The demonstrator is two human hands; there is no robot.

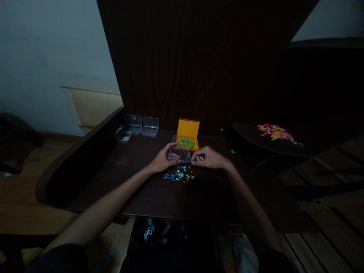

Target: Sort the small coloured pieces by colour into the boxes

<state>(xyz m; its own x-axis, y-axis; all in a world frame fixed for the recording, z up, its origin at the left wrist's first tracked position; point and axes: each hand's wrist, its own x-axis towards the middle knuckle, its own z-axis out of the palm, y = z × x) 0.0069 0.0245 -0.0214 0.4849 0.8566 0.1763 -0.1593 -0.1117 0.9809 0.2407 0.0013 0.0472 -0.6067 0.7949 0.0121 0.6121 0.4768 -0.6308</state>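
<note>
My left hand (162, 159) and my right hand (207, 158) both grip a small clear plastic box (180, 154) from either side, fingers curled on its edges, just above the dark table (136, 189). Under the box lies a scatter of small blue, yellow and white pieces (179, 175). Right behind it stands an open orange box (187, 137) with green pieces inside, its lid tilted up.
Two closed clear boxes (142, 126) and one open one (123, 135) sit at the table's back left. A heap of pink and yellow pieces (275, 132) lies on a dark round surface to the right. A dark wooden panel rises behind. Wooden floor surrounds the table.
</note>
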